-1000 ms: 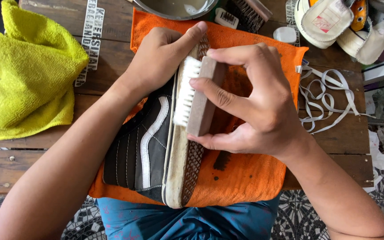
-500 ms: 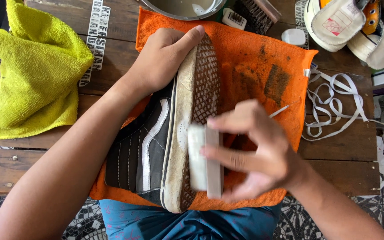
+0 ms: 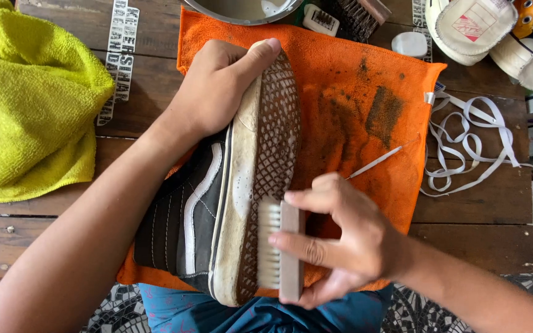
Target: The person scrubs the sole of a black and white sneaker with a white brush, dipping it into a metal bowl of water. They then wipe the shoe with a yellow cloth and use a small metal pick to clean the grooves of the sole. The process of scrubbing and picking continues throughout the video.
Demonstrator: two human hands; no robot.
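Note:
A dark high-top sneaker (image 3: 180,216) with a white stripe lies on its side on an orange cloth (image 3: 365,92), its brown waffle sole (image 3: 276,148) turned up and foamy. My left hand (image 3: 217,86) grips the toe end, thumb along the sole's tip. My right hand (image 3: 340,240) holds a wooden scrub brush (image 3: 282,253), its white bristles pressed against the heel part of the sole. The orange cloth shows dark dirt smears to the right of the shoe.
A yellow-green towel (image 3: 32,105) lies bunched at the left on the wooden table (image 3: 488,216). White laces (image 3: 464,142) sprawl at the right. A metal bowl (image 3: 242,9), small brushes (image 3: 340,15) and pale shoes (image 3: 495,31) line the far edge.
My right hand has drawn the brush from the forefoot of the sole down to the heel end. My left hand has kept its grip on the toe.

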